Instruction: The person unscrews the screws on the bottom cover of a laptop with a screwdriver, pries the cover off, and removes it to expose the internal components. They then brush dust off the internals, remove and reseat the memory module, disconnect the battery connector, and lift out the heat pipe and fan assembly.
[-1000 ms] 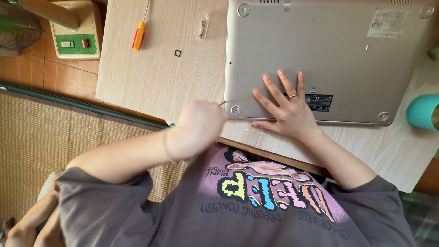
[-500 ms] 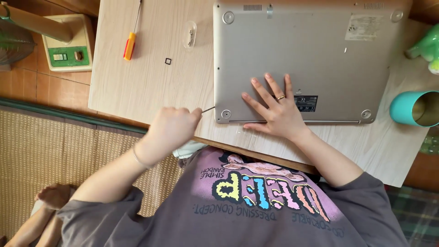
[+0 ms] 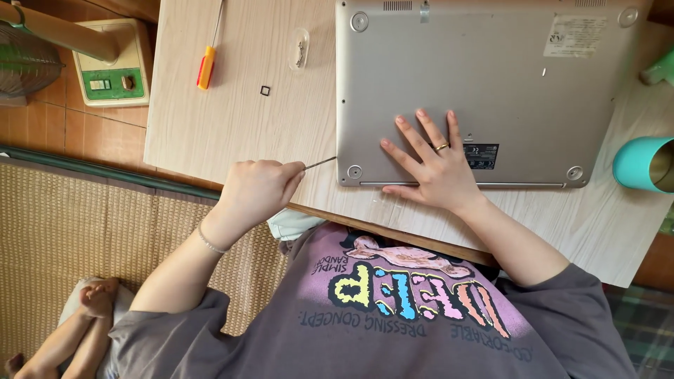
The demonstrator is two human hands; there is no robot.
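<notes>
Laptop point(image 3: 484, 91) under two hands, perhaps one pick point(image 3: 319, 163)

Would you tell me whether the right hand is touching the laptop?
Touching. The head view shows the right hand lying flat, fingers spread, on the upturned base of the laptop, with no gap.

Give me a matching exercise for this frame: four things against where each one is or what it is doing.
1 left hand
2 right hand
3 orange-handled screwdriver
4 teal cup

a flat on the upturned laptop
b stands at the right edge of the table
c closed on a thin metal tool
d lies untouched, left of the laptop

Pairs: 1-c, 2-a, 3-d, 4-b
</notes>
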